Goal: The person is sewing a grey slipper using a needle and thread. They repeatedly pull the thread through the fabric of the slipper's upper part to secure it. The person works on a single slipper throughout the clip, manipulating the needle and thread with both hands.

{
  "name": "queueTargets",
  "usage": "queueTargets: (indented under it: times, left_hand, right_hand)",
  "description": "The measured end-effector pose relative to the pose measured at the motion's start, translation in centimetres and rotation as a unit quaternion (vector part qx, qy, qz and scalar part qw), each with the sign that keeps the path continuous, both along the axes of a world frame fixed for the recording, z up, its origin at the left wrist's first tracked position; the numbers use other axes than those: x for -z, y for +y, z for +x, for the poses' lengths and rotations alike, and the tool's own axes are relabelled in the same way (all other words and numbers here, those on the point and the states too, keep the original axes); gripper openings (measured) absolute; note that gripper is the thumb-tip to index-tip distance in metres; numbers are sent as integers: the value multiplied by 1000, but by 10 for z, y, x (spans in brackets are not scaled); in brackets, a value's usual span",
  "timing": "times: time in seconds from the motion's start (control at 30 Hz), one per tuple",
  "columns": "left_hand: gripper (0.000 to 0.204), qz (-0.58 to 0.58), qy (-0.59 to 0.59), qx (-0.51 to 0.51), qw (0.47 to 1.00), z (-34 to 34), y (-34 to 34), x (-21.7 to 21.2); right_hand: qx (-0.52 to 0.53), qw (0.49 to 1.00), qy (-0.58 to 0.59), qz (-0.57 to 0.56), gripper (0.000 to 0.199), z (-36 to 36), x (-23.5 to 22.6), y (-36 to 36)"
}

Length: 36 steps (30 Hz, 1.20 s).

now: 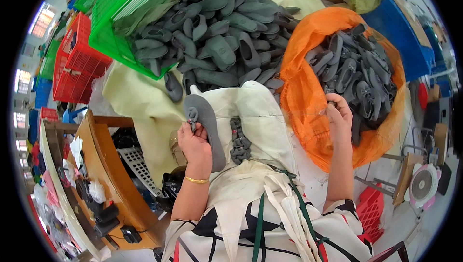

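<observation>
My left hand [195, 147] is closed on a grey slip-on shoe [208, 129], fingers pinching a small grey bow at its upper edge. From there a thin thread [265, 116] runs taut across my lap to my right hand [339, 112]. That hand is raised beside an orange sack, thumb and fingers pinched together at the thread's end; a needle is too small to make out. Several grey bows [239, 142] lie in a cluster on the white cloth [270, 136] over my legs.
Ahead, a heap of grey shoes [219, 49] spills from a green plastic crate [105, 40]. More grey shoes fill the orange sack [301, 69] at right. A red crate [79, 64] and wooden table [108, 175] stand left; a small fan [423, 186] is far right.
</observation>
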<state>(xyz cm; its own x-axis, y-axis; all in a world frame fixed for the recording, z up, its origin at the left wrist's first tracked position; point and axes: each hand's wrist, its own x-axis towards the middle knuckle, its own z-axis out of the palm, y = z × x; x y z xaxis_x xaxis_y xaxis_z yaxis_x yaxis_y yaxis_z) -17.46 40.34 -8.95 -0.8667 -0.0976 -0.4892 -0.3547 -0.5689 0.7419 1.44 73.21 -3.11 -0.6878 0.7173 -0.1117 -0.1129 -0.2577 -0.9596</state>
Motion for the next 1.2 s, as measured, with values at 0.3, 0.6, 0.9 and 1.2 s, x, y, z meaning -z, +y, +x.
queueTargets:
  times: [0.3, 0.6, 0.9, 1.2]
  left_hand:
    - [18, 53, -74, 78, 993, 11, 39, 8]
    - [23, -19, -57, 305, 950, 3, 66, 41]
    - [25, -159, 5, 428, 890, -2, 60, 10]
    - [35, -324, 397, 423, 747, 2, 94, -35]
  right_hand:
    - [-108, 980, -111, 122, 33, 58, -49, 54]
    - [-82, 978, -122, 149, 38, 89, -48, 72]
    - [20, 996, 9, 88, 30, 105, -62, 62]
    - [-28, 995, 23, 89, 35, 86, -84, 25]
